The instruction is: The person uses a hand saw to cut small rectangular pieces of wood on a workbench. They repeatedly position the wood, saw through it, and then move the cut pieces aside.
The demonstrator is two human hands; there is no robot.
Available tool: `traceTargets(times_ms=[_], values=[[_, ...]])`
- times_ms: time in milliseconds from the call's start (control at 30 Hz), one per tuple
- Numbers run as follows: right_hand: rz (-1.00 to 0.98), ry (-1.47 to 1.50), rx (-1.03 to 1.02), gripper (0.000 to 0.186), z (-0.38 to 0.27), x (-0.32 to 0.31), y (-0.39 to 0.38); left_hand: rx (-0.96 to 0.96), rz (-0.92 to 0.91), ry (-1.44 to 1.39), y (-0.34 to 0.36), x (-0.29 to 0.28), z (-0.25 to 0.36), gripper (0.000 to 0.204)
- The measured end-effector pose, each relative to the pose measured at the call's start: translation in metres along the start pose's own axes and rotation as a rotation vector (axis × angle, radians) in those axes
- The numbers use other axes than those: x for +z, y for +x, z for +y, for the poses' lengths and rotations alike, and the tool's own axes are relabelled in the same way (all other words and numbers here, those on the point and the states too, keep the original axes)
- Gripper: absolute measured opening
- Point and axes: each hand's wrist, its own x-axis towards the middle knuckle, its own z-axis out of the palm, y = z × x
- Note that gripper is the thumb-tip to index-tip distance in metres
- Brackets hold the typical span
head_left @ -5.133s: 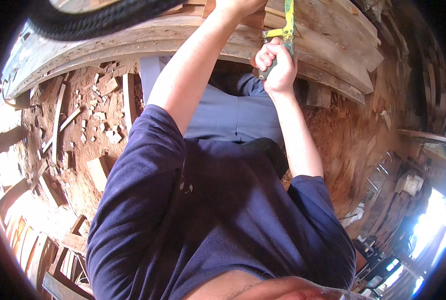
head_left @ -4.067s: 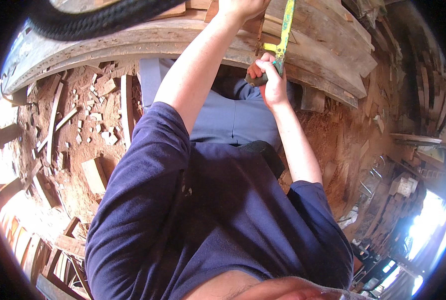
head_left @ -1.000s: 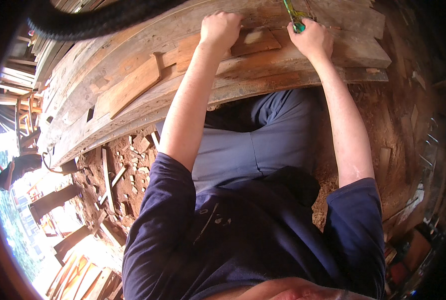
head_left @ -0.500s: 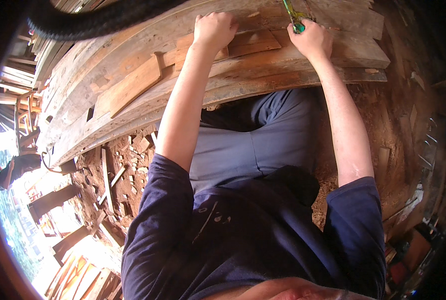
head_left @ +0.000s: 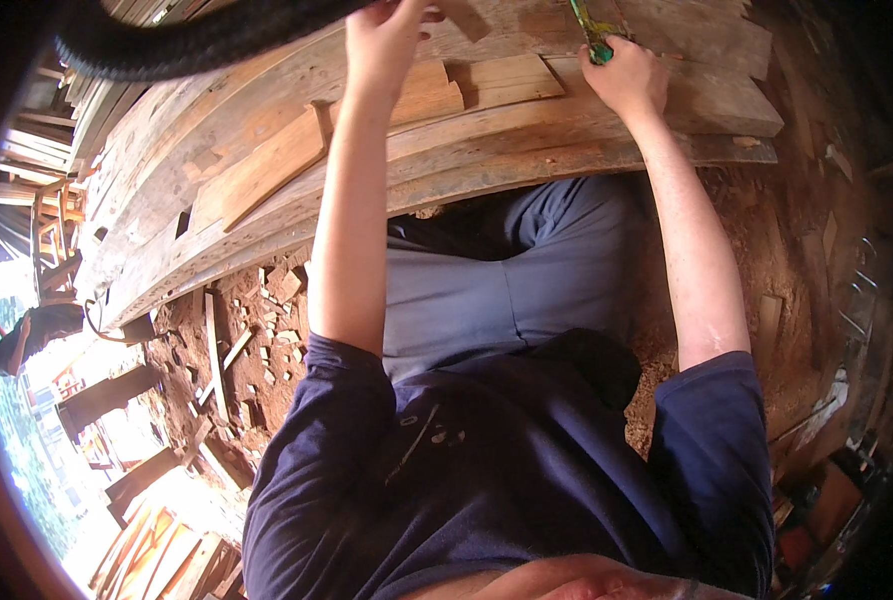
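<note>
My right hand is closed around the green end of a narrow green-and-yellow tool; its exact kind does not show. The tool rests over the wooden workbench. At the top edge, my left hand has its fingers apart, and part of it is hidden by a dark band. Right beside those fingers is a small wooden piece; no grip on it can be seen. Flat wooden boards lie along the bench: a short board between my hands, another beside my left wrist, and a longer board farther left.
Offcuts and sawdust cover the ground left of my legs. Stacked planks lie at the lower left. A dark ribbed band crosses the upper left. Another person is at the far left edge.
My left hand has gone up and left, away from the boards, and its fingers have opened from a closed shape. The right hand stays nearly still on the tool.
</note>
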Motion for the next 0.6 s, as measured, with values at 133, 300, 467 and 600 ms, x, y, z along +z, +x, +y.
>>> traceTargets(times_ms=[133,300,467,600], values=[[-0.007,0.025,0.018,0.037,0.001,0.001,0.000,0.006,0.044,0.103,-0.025,-0.052,0.003,0.038],[-0.007,0.062,0.007,0.039,0.001,0.004,0.002,-0.107,0.218,0.233,-0.063,-0.109,0.014,0.036],[-0.041,0.017,0.022,0.039,0.001,0.004,0.002,-0.183,0.238,0.254,-0.103,-0.122,0.009,0.035],[-0.027,-0.015,0.014,0.039,0.000,0.001,0.001,-0.221,0.219,0.363,-0.117,-0.118,0.008,0.042]])
